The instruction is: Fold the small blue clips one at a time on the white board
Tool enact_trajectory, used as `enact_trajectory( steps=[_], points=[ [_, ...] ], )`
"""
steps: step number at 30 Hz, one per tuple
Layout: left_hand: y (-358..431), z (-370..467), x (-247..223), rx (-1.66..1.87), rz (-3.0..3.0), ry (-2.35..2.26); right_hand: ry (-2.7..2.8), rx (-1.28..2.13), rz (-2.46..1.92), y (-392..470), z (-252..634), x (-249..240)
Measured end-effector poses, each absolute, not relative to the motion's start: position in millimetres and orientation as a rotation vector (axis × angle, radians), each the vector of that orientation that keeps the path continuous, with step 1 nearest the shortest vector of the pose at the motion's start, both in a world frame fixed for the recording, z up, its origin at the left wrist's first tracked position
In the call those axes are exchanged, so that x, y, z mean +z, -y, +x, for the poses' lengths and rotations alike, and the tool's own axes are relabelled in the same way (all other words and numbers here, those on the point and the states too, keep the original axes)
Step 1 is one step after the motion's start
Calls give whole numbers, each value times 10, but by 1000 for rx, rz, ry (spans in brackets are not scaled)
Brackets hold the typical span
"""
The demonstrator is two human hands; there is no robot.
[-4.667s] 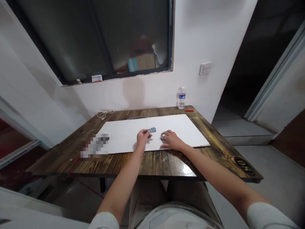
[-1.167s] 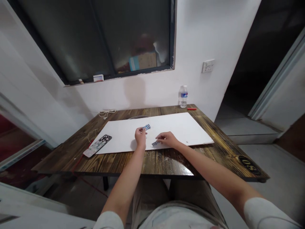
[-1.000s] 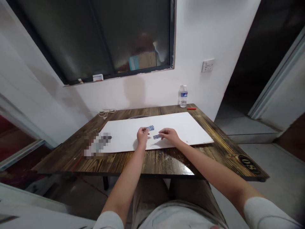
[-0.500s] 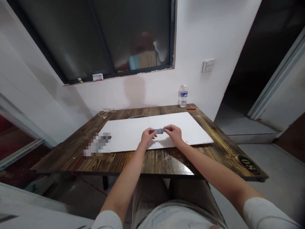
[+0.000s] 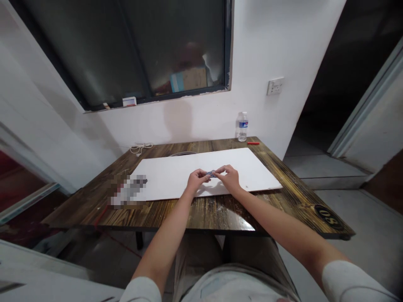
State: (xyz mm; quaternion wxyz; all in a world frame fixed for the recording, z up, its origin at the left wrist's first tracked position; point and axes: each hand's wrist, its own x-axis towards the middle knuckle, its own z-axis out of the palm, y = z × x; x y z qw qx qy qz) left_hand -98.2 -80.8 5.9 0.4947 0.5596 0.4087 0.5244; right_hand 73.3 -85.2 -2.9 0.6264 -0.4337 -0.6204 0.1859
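Between my fingertips, just above a white board (image 5: 170, 178), is a small blue and grey object (image 5: 211, 174) with what looks like an open frame; its exact kind is too small to make out. My left hand (image 5: 196, 180) pinches its left end between thumb and fingers. At the opposite end, my right hand (image 5: 230, 178) grips it the same way, the thumb and forefinger covering much of it. Both forearms reach in over the table's front edge, and a soft shadow of the hands falls on the board.
The board lies on a dark wooden table (image 5: 302, 205). At the back stand a water bottle (image 5: 242, 127) and a red stick-like item (image 5: 253, 143). A white cable (image 5: 141, 147) is coiled back left. A blurred-out patch (image 5: 130, 191) covers something at the board's left end.
My right fingers have shifted left and further over the blue and grey object, which now looks flatter and shows less. My hands have drawn slightly closer together.
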Motion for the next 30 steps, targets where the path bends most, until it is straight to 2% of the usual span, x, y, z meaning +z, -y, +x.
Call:
enact_trajectory(
  steps=[5, 10, 17, 25, 30],
  points=[
    [791, -983, 56, 1286, 1363, -1021, 1480, 339, -945, 865, 720, -4],
    [728, -1015, 25, 1447, 1236, -1126, 1636, 185, -847, 858, 713, 19],
    [692, -1058, 15, 1589, 1024, -1195, 2386, 15, -699, 945, 681, 25],
    [701, -1052, 24, 1605, 1036, -1205, 2528, 231, -571, 960, 654, 25],
    [700, -1058, 23, 1576, 1062, -1227, 2239, 522, -655, 915, 632, -4]
  ],
)
